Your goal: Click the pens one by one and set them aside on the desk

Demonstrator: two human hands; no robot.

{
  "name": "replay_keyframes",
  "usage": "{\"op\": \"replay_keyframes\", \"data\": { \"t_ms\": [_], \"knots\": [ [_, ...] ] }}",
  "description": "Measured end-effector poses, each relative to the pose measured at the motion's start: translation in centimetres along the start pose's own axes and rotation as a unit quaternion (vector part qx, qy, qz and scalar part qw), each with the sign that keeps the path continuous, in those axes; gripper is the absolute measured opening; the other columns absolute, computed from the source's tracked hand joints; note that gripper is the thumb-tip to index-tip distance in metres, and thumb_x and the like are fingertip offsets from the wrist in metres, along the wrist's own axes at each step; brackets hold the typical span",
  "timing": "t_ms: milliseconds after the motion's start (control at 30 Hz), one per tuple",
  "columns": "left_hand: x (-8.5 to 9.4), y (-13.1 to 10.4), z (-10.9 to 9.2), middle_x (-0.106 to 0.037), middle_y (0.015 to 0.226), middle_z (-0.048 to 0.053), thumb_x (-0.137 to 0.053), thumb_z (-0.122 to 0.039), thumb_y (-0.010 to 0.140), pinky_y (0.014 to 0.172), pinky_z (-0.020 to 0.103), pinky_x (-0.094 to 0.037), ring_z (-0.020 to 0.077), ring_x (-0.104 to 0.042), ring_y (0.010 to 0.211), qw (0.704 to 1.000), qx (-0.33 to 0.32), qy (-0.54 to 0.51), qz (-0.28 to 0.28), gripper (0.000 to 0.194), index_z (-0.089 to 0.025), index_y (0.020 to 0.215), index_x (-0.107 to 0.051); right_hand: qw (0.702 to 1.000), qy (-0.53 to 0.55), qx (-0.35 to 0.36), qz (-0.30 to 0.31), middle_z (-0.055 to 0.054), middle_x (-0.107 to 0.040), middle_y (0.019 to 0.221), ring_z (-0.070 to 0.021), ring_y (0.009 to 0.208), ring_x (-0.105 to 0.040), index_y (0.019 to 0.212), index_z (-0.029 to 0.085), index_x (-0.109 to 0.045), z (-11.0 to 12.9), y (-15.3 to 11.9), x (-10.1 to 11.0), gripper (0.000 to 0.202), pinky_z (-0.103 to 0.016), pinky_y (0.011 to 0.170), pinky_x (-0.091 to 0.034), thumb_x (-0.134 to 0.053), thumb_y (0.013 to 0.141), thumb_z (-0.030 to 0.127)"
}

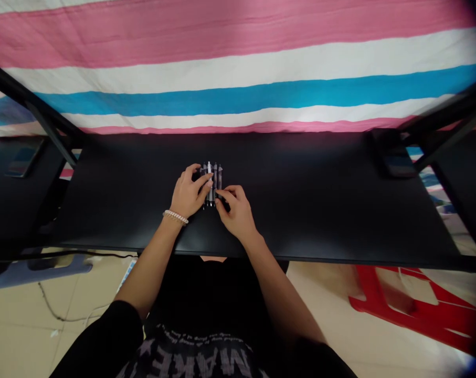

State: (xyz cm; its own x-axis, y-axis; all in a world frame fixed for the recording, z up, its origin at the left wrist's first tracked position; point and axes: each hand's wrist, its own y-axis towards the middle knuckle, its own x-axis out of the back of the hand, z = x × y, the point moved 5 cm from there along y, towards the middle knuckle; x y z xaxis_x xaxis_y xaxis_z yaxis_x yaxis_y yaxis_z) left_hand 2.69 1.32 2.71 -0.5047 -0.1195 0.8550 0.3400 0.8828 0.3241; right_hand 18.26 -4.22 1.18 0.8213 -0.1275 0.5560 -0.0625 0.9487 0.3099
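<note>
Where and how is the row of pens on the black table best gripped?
I'd grip the row of pens midway along its outer sides, the left hand coming from the left and the right hand from the right: the pens lie side by side, pointing away from the person, so squeezing should gather them.

Before you stretches a black table (320,199); beyond hangs a striped cloth (238,79). A red plastic stool (414,304) stands near right on the pale tiled floor (320,283).

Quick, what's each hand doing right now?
Left hand: partly curled over the pens; grip unclear.
Right hand: partly curled, fingertips at the pens' right edge; grip unclear.
</note>
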Motion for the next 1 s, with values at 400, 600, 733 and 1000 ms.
{"op": "replay_keyframes", "data": {
  "t_ms": [400,600,733,1000],
  "knots": [
    [-0.5,0.2,0.1,-0.054,0.135,0.017,-0.041,-0.048,0.103,0.094,0.048,-0.047,0.0298,-0.057,0.116,1.0,0.007,0.024,0.008,0.045,-0.025,0.128,-0.071,1.0,-0.003,0.009,-0.006,-0.012,-0.056,0.112,-0.0221,0.093,-0.064,0.118,0.02,-0.069,0.0,-0.1,-0.1,0.026,-0.042,0.086,-0.059,-0.056,0.096,0.022],
    [-0.6,0.3,0.0,-0.056,0.134,0.015,-0.043,-0.048,0.103,0.093,0.048,-0.047,0.0299,-0.057,0.114,1.0,0.003,0.023,0.002,0.043,-0.025,0.125,-0.072,1.0,0.001,0.012,-0.009,-0.013,-0.055,0.112,-0.0228,0.095,-0.064,0.117,0.019,-0.069,0.0,-0.1,-0.1,0.025,-0.042,0.086,-0.059,-0.057,0.096,0.022],
    [-0.6,0.4,0.0,-0.056,0.133,0.015,-0.044,-0.047,0.103,0.093,0.048,-0.047,0.0298,-0.057,0.113,1.0,0.003,0.017,-0.001,0.042,-0.024,0.125,-0.072,1.0,-0.005,0.015,-0.005,-0.012,-0.055,0.112,-0.0222,0.094,-0.063,0.118,0.019,-0.068,0.0,-0.1,0.0,0.026,-0.041,0.085,-0.059,-0.06,0.095,0.024],
    [-0.7,0.5,1.0,-0.05,0.132,0.017,-0.04,-0.049,0.103,0.1,0.049,-0.046,0.0287,-0.055,0.115,1.0,0.0,-0.024,-0.003,0.048,-0.02,0.126,-0.071,1.0,-0.007,0.006,-0.004,-0.012,-0.054,0.112,-0.0222,0.092,-0.062,0.12,0.021,-0.068,0.1,-0.2,0.0,0.027,-0.043,0.085,-0.059,-0.06,0.094,0.024]
  ]
}}
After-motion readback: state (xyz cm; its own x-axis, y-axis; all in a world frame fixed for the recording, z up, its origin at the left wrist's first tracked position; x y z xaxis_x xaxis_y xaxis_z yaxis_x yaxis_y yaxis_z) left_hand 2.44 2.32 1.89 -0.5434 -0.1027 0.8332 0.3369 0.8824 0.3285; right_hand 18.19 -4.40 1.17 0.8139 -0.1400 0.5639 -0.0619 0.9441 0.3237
